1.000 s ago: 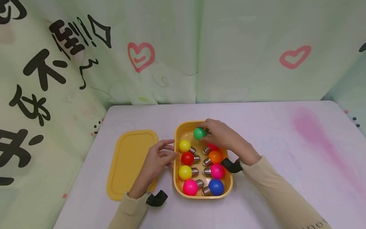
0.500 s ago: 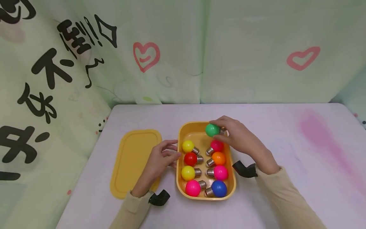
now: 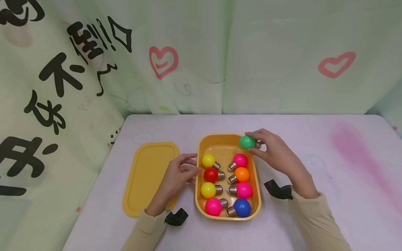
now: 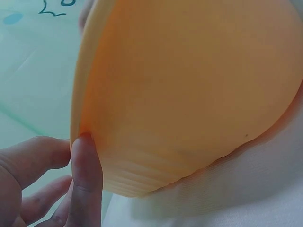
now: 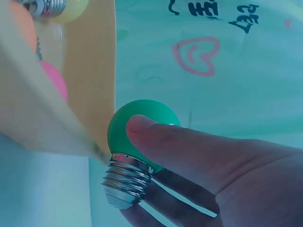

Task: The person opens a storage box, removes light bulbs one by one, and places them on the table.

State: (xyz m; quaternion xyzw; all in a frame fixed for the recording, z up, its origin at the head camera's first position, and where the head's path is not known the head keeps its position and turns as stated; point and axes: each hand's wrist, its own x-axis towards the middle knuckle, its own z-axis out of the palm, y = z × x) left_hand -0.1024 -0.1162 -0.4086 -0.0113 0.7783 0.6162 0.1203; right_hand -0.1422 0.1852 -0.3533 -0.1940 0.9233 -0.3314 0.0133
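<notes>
A green light bulb (image 3: 247, 142) with a silver screw base is pinched between the thumb and fingers of my right hand (image 3: 279, 151), above the far right corner of a yellow plastic box (image 3: 216, 138). In the right wrist view the thumb presses on the green bulb (image 5: 142, 111), and its screw base points down. My left hand (image 3: 174, 177) pinches the left rim of the box, its thumb and fingers on either side of the wall (image 4: 165, 94) in the left wrist view. Inside lie two columns of bulbs, among them a blue bulb (image 3: 242, 207) and an orange bulb (image 3: 242, 174).
A flat yellow lid (image 3: 147, 174) lies left of the box, partly under my left forearm. The table (image 3: 314, 157) has a pale cloth with a pink smudge at right. Behind it hangs a light green curtain (image 3: 267, 69) with hearts and black lettering.
My right hand has moved right with the green bulb, from inside the box's far end to its right rim. The left hand stays at the left rim. The head view has shifted slightly.
</notes>
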